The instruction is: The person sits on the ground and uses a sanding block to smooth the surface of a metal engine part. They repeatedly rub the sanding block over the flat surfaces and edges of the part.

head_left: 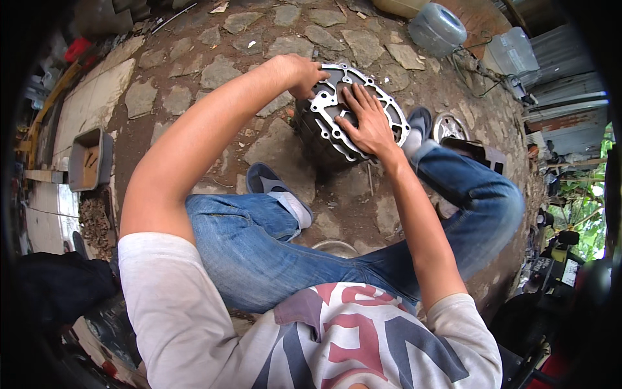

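A dark cast-metal casing [322, 102], like a gearbox housing, stands on the ground between my feet. Its bright machined rim faces up and has bolt holes around it. My left hand [299, 74] is curled over the far left side of that rim, gripping it; part of its fingers is hidden. Across the top of the casing lies my right hand [368, 123], palm down with fingers spread, covering part of the inside. No tool shows in either hand.
Uneven stones set in dirt make up the ground. A grey tray [91, 160] with small items is at the left. Clear plastic containers [437, 29] stand at the far right, and a round metal part [450, 127] lies beside my right foot [419, 123].
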Demonstrator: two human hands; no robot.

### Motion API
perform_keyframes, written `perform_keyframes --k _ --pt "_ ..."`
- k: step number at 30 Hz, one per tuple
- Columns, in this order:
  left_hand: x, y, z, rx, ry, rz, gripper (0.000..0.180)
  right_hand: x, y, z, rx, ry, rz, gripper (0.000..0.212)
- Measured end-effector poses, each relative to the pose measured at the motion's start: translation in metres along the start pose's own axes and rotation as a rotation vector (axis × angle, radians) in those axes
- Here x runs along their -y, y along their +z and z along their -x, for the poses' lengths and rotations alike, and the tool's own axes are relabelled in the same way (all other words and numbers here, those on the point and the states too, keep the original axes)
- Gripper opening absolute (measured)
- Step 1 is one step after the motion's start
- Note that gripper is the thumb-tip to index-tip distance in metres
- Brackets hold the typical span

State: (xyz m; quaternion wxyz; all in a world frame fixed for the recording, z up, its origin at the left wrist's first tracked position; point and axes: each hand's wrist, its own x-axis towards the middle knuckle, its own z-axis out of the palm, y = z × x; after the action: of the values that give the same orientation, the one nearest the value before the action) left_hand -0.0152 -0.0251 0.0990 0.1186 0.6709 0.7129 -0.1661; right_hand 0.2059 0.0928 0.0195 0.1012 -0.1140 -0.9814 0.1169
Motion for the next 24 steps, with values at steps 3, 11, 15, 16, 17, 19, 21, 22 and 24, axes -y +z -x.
perform_keyframes --k 3,11,15,16,17,19,21,22,24 --pt "0.004 0.017 -0.002 -0.061 0.041 -0.013 0.065 -0.001 0.005 0.005 -0.033 -0.012 -0.007 0.078" --pt "0.022 0.063 -0.051 -0.260 -0.138 0.414 0.059 0.004 0.001 0.009 0.007 -0.065 -0.069 0.076" --pt "0.021 0.075 -0.054 -0.236 -0.132 0.518 0.056 0.006 0.000 0.013 -0.005 -0.030 -0.030 0.078" --pt "0.022 0.069 -0.053 -0.220 -0.130 0.529 0.055 0.007 -0.003 0.013 -0.004 -0.023 -0.029 0.078" --pt "0.023 0.063 -0.053 -0.203 -0.127 0.539 0.055 0.008 -0.001 0.016 0.007 -0.018 -0.043 0.078" --pt "0.019 0.061 -0.049 -0.199 -0.142 0.538 0.052 0.009 0.000 0.023 0.022 -0.010 -0.060 0.078" --pt "0.019 0.066 -0.048 -0.262 -0.103 0.559 0.052 0.005 0.003 0.023 -0.034 0.054 -0.057 0.077" --pt "0.017 0.068 -0.049 -0.286 -0.111 0.558 0.050 0.005 0.004 0.023 -0.036 0.077 -0.050 0.077" --pt "0.018 0.070 -0.051 -0.257 -0.116 0.601 0.050 0.010 0.006 0.022 -0.044 0.103 -0.044 0.076"
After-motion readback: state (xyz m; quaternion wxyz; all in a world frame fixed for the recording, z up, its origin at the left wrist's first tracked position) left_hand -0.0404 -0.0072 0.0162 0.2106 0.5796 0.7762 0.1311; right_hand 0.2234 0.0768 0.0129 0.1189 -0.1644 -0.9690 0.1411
